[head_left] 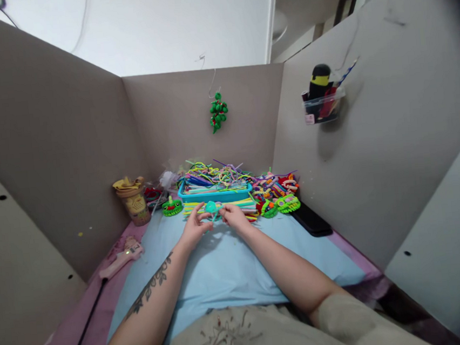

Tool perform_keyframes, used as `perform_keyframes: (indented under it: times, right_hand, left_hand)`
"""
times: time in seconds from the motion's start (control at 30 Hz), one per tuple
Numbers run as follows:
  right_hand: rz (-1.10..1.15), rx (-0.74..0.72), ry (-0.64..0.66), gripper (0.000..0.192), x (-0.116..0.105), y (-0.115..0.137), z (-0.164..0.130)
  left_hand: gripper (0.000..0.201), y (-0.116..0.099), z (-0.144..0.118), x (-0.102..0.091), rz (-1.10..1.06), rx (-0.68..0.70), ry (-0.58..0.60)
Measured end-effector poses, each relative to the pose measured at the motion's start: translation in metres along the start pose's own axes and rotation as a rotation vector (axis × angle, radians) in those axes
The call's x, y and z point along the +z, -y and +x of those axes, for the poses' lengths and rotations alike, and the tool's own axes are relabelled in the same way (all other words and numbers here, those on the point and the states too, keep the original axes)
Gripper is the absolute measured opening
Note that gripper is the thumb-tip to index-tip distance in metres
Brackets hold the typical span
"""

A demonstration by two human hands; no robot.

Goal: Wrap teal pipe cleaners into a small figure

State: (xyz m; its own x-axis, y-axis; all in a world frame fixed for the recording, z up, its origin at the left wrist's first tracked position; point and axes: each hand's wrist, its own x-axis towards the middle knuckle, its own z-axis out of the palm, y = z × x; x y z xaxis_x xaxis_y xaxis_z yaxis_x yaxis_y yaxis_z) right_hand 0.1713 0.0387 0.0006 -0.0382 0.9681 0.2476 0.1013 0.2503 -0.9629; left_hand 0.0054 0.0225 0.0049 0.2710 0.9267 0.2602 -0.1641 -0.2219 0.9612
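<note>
Between my two hands is a small turquoise piece of bent pipe cleaner [211,207], held up over the blue sheet. My left hand [195,227] pinches it from the left, fingers curled round its side. From the right, my right hand [234,215] grips a thin turquoise strand of it between thumb and fingers. The fine shape of the piece is too small to make out. Just behind the hands lies a bundle of straight coloured pipe cleaners [193,210], yellow, white and red among them.
A blue tray [216,196] heaped with pipe cleaners stands behind. Green fuzzy figures [172,207] lie at both sides. A cup [134,200] and a pink glue gun [120,260] are at left, a black phone-like slab [311,220] at right. Grey panels [209,125] enclose the table.
</note>
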Motion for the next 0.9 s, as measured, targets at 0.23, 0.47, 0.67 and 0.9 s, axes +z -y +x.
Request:
perform_keyframes:
  times: [0.23, 0.47, 0.67, 0.9]
  right_hand:
    - [0.002, 0.011, -0.145, 0.022, -0.008, -0.005, 0.006]
    - [0.026, 0.019, -0.13, 0.022, -0.008, -0.002, 0.006]
    - [-0.013, -0.069, 0.061, 0.025, -0.002, 0.0, 0.002]
    - [-0.124, -0.177, 0.045, 0.023, 0.001, 0.006, -0.004]
  left_hand:
    - [0.104, -0.016, -0.012, 0.001, -0.087, -0.07, 0.342]
    - [0.111, -0.023, -0.018, 0.0, -0.141, -0.117, 0.436]
    - [0.087, -0.016, -0.009, 0.004, -0.057, -0.122, 0.055]
    - [0.077, -0.019, -0.004, 0.003, -0.229, -0.189, -0.031]
